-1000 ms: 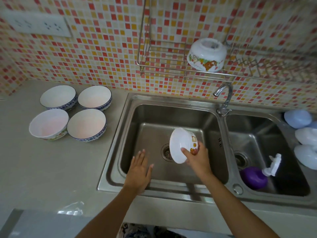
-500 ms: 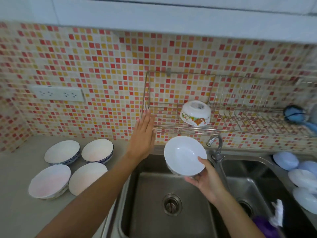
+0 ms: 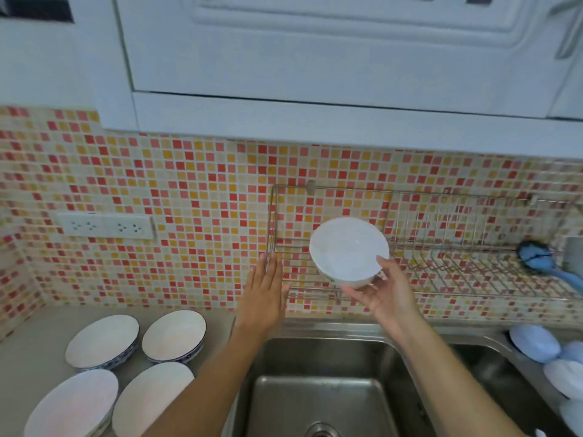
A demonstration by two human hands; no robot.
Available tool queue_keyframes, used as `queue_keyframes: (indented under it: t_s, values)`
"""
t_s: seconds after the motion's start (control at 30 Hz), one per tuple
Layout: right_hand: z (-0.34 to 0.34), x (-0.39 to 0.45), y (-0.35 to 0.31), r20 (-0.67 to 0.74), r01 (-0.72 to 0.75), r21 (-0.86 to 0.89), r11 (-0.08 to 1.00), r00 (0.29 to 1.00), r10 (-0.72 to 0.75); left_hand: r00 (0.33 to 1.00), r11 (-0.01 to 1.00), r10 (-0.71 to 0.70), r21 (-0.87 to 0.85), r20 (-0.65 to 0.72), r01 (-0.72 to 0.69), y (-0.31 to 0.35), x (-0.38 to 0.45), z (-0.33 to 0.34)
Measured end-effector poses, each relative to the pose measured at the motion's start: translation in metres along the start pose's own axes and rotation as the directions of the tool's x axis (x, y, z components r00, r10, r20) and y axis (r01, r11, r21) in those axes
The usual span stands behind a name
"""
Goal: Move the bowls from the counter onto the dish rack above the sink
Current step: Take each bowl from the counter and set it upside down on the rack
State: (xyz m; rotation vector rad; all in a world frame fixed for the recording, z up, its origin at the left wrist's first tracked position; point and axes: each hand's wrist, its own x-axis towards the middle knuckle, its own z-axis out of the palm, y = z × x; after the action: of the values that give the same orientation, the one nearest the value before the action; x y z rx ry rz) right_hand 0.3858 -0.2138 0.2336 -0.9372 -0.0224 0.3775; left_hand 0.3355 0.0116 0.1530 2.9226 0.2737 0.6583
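Raised from over the sink, the round white ceramic bowl [image 3: 348, 249] is now gripped by the right hand [image 3: 386, 293] before the wire dish rack [image 3: 441, 266]; the left hand [image 3: 263, 293] is held flat, fingers released.

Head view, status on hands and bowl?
Right hand holds white bowl at dish rack. Left hand open, empty. Four bowls wait on counter.

Glossy white ceramic bowl [image 3: 348, 249], shiny wire-metal dish rack [image 3: 441, 266], brushed steel sink [image 3: 331, 389], glazed mosaic tiles [image 3: 195, 190].

Four bowls [image 3: 135, 370] sit on the counter [image 3: 28, 357] left of the sink [image 3: 331, 389], the dish rack [image 3: 441, 263] above its back edge
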Motion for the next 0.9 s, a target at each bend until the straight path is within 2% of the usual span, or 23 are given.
queue_keyframes:
  t_s: [0.07, 0.13, 0.2, 0.27, 0.3, 0.37, 0.43, 0.5, 0.6, 0.7, 0.9]
  values:
    - [0.013, 0.015, 0.002, 0.006, 0.078, -0.195, 0.978, 0.997, -0.079, 1.000, 1.000, -0.007, -0.026, 0.009, 0.008, 0.001, 0.000, 0.000]
    - [0.023, 0.031, 0.007, 0.006, 0.180, -0.455, 0.872, 0.980, -0.200, 1.000, 0.998, -0.016, -0.053, 0.010, 0.017, 0.002, -0.001, 0.000]
    - [0.027, 0.048, 0.014, 0.092, 0.307, -0.681, 0.665, 0.937, -0.337, 1.000, 0.997, -0.026, -0.069, 0.012, 0.026, 0.003, -0.002, -0.001]
    - [0.031, 0.062, 0.019, 0.271, 0.434, -0.833, 0.344, 0.861, -0.431, 0.999, 0.996, -0.036, -0.082, 0.010, 0.036, 0.005, -0.002, -0.002]
    - [0.033, 0.068, 0.021, 0.358, 0.469, -0.864, 0.183, 0.828, -0.432, 0.999, 0.996, -0.039, -0.079, 0.008, 0.039, 0.005, -0.003, -0.002]
    - [0.034, 0.079, 0.024, 0.481, 0.494, -0.867, -0.064, 0.798, -0.364, 0.999, 0.997, -0.040, -0.062, -0.007, 0.039, 0.006, -0.003, -0.003]
    - [0.032, 0.092, 0.028, 0.549, 0.497, -0.834, -0.241, 0.795, -0.260, 0.999, 0.998, -0.039, -0.057, -0.034, 0.038, 0.006, -0.003, -0.003]
    - [0.031, 0.103, 0.032, 0.597, 0.516, -0.774, -0.367, 0.787, -0.154, 0.999, 0.998, -0.040, -0.059, -0.032, 0.038, 0.006, -0.003, -0.002]
    - [0.031, 0.114, 0.038, 0.609, 0.524, -0.728, -0.441, 0.791, -0.065, 0.999, 0.997, -0.036, -0.063, -0.033, 0.034, 0.006, -0.002, 0.000]
    - [0.034, 0.118, 0.041, 0.620, 0.533, -0.702, -0.471, 0.784, -0.037, 0.998, 0.997, -0.051, -0.052, -0.042, 0.049, 0.006, 0.000, 0.003]
    - [0.031, 0.121, 0.044, 0.608, 0.552, -0.738, -0.387, 0.794, -0.028, 0.997, 0.995, -0.061, -0.083, -0.043, 0.057, 0.007, -0.002, 0.002]
